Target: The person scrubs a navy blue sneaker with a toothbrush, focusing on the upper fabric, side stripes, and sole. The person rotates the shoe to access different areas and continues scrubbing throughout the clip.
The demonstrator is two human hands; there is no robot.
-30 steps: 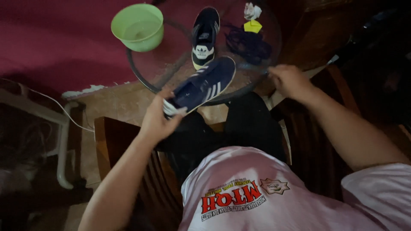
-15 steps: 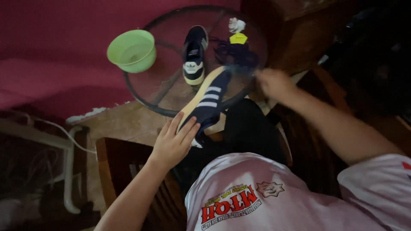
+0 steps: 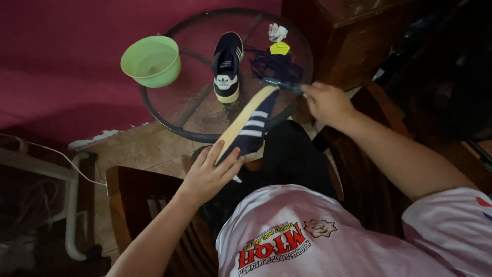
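Observation:
My left hand (image 3: 211, 174) grips the heel end of a dark blue sneaker with white stripes (image 3: 250, 125), tilted on its side so the tan sole faces left, its toe over the round glass table (image 3: 169, 110). My right hand (image 3: 324, 102) reaches to the table's right edge and pinches a thin blue brush handle (image 3: 279, 83) next to a heap of dark blue laces (image 3: 275, 66). The matching sneaker (image 3: 227, 65) stands upright on the glass, beyond the held one.
A light green plastic bowl (image 3: 151, 60) sits on the table's left rim. A yellow scrap (image 3: 280, 48) and crumpled white paper (image 3: 277, 32) lie at the far side. A dark wooden cabinet (image 3: 353, 36) stands at right, a wooden chair (image 3: 138, 200) at left, a white frame (image 3: 69, 205) lower left.
The held sneaker has been pulled off the table toward my lap and turned onto its side, sole now showing. My right hand has shifted to the brush by the laces.

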